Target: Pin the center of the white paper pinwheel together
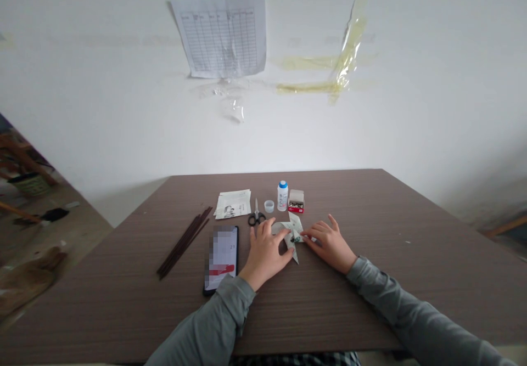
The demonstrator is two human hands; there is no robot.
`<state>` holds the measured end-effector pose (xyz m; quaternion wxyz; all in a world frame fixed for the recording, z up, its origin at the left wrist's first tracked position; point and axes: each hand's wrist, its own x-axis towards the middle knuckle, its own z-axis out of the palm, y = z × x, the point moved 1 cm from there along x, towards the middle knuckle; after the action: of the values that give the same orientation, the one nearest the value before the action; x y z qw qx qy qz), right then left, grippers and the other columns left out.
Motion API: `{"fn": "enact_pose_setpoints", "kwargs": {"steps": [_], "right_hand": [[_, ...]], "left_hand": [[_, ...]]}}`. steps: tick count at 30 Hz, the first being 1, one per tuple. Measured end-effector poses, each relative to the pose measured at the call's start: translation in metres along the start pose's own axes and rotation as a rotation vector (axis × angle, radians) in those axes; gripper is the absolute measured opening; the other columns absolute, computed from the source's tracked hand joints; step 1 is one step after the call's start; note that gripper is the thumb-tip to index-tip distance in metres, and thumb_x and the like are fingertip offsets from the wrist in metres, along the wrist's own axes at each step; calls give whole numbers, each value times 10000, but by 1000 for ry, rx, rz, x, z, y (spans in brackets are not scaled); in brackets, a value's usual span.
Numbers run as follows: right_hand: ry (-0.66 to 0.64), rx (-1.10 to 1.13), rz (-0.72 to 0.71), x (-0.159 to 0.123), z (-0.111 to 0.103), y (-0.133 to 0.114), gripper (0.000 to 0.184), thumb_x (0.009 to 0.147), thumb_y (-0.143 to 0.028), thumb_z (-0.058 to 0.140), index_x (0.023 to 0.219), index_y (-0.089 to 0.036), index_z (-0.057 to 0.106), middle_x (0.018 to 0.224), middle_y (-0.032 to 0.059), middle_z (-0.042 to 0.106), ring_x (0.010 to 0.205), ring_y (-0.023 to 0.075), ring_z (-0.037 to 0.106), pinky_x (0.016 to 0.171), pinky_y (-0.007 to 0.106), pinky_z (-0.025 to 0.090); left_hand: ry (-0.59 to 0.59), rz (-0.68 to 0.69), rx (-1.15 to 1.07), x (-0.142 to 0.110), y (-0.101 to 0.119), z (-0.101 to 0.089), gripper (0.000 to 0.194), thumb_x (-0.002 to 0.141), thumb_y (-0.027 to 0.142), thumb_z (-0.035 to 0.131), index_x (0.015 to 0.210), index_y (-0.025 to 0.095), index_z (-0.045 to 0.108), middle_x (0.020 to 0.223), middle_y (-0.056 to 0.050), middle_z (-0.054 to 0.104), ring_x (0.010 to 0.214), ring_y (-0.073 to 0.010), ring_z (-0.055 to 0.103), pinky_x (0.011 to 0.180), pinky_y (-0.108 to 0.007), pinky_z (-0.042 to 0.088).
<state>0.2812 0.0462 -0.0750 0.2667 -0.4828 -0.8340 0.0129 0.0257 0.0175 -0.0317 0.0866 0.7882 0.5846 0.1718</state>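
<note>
L hand (265, 255), R hand (330, 244) splayed on paper pinwheel (288, 231)

Free passage along the tabletop (411, 283) past the right hand (331, 243); scissors (256, 216) and smartphone (221, 259) just beside the left hand (265, 255)

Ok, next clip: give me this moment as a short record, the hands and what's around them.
Left hand: on the folded paper pinwheel
Right hand: fingers against the pinwheel's right side
Nearby: scissors, white bottle with blue cap, small red box, smartphone, dark sticks, printed papers
Surface: brown wood-grain table
</note>
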Motion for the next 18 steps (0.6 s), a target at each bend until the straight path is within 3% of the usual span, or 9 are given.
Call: {"fn": "enact_pose_setpoints", "kwargs": {"steps": [7,12,18], "right_hand": [[17,17,-6,0,2,0,257,1216,-264,734,1212,-342,979,1122,61,968,1177,344,905,1530,853,434],[-33,26,39,3,-4,-9,299,1186,-243,716,1185,-350,995,1133,57,946,1194,389,892,1530,890,405],[-9,23,6,6,-7,-12,299,1158,-222,747,1188,-380,999,1042,36,905,1145,367,883,1512,847,469]], "left_hand": [[20,0,-20,1,0,1,373,1066,396,1008,1437,363,1018,1894,-166,729,1814,-519,609,1531,-863,455],[15,-20,-30,3,3,-1,286,1111,362,972,1390,340,1029,1877,-174,738,1808,-499,622,1539,-816,467],[-38,-47,-31,5,6,-6,355,1092,286,991,1442,341,1015,1874,-173,737,1819,-493,621,1543,-810,467]]}}
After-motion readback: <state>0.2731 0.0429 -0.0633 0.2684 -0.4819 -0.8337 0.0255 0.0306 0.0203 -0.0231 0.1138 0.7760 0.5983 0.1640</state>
